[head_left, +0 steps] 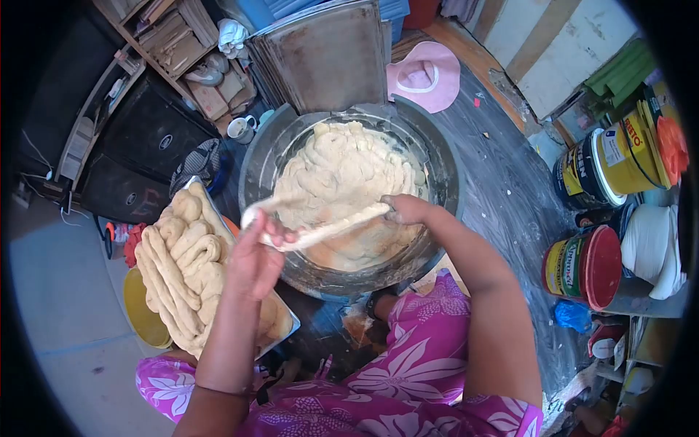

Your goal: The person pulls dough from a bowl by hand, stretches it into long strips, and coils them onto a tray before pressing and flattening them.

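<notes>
Fingers of your right hand point(409, 209) are closed on one end of a pale strip of dough point(328, 231). Those of your left hand point(251, 266) curl loosely around its other end, slightly blurred, with a short length looping up past the thumb.

Largest first: a wide, dark round basin point(453, 171) sits on the floor in front of your knees. Inside it spreads a broad, lumpy mass of dough point(335, 167), folded on top, with a smoother, browner patch at the side nearest you. To your left, a tray point(293, 324) is heaped with thick dough ropes point(171, 280) lying side by side and bent over one another. Beside the tray stands a yellow tub point(138, 309). Smallest is a mug point(240, 130), just outside the basin's far left rim.

The strip hangs between your hands above the near half of the basin, its left end lower than its right. To handle it well, support it with the full fingers rather than the tips, and draw the hands apart gently and evenly. It looks soft, so a sharp tug could thin or tear the middle; holding it over the basin is sensible should it slip.
</notes>
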{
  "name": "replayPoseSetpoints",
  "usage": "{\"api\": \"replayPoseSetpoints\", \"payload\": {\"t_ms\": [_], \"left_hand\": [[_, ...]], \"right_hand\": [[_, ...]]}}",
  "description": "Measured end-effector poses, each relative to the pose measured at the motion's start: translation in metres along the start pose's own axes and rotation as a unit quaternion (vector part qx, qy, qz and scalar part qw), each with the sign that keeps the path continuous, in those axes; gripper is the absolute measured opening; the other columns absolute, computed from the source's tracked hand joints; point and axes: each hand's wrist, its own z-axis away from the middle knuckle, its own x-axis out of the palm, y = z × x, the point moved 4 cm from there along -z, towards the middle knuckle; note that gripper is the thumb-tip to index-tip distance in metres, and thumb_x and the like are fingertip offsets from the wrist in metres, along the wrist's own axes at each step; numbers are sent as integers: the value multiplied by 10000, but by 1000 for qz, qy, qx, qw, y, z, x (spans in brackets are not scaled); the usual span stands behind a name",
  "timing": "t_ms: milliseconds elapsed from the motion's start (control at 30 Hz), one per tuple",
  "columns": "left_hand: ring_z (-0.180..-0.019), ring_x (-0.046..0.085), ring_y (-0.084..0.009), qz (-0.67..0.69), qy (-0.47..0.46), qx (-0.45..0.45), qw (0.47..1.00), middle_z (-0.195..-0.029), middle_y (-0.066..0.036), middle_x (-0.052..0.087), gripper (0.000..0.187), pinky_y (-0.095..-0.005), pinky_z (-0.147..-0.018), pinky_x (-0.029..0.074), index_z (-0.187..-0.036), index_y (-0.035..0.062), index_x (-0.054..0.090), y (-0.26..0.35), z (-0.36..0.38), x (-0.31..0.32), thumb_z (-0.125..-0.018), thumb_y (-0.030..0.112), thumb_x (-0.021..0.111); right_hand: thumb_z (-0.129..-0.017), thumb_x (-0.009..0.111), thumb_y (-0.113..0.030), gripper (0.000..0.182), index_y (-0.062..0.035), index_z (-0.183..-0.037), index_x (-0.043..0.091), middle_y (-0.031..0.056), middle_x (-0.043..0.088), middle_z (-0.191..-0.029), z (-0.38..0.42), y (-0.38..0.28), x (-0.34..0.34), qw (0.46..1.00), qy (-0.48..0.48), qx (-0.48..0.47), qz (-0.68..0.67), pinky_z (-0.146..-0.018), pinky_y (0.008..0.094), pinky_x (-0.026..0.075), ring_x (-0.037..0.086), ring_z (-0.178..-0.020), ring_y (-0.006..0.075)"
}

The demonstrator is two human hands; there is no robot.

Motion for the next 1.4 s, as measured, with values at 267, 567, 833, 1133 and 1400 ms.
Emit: {"api": "replayPoseSetpoints", "payload": {"t_ms": [267,567,833,1133,1400], "left_hand": [[-1033,543,-269,50,-26,104,993,-897,-103,596,261,-456,-1022,350,-904,53,546,36,-6,-10,-960,270,413],[-1200,422,-242,-31,-36,85,995,-1276,-127,449,805,-378,-1059,259,-1389,130,263,-25,-26,-5,-745,266,727],[-1074,507,-220,-510,-93,-67,853,-1144,-115,558,693,-331,-945,370,-1262,28,425,-122,-99,-32,-716,311,745],[-713,520,-132,-513,28,-88,853,-725,-26,537,291,-277,-717,425,-880,35,541,-39,-102,-12,-808,289,663],[-532,448,-88,-430,16,9,903,-599,26,447,279,-251,-593,442,-938,11,559,37,-70,20,-807,239,650]], "right_hand": [[-843,576,-170,291,-9,-1081,530,118,620,-864,26,-104,-81,979,55,-68,-185,-755,311,449,583,-828,189],[-841,595,-235,302,-1,-1024,539,125,604,-839,61,-205,-136,898,214,-176,-343,-689,312,457,586,-787,182],[-906,515,-182,307,-11,-1139,414,135,606,-995,79,-221,-173,689,291,-231,-622,-689,317,540,628,-853,188],[-934,418,-131,248,-57,-1162,351,186,583,-1035,66,-152,-197,601,413,-221,-647,-774,432,518,592,-944,263],[-902,446,-70,314,-59,-1195,332,175,552,-1105,37,-115,-175,597,406,-177,-669,-866,411,467,560,-974,252]]}}
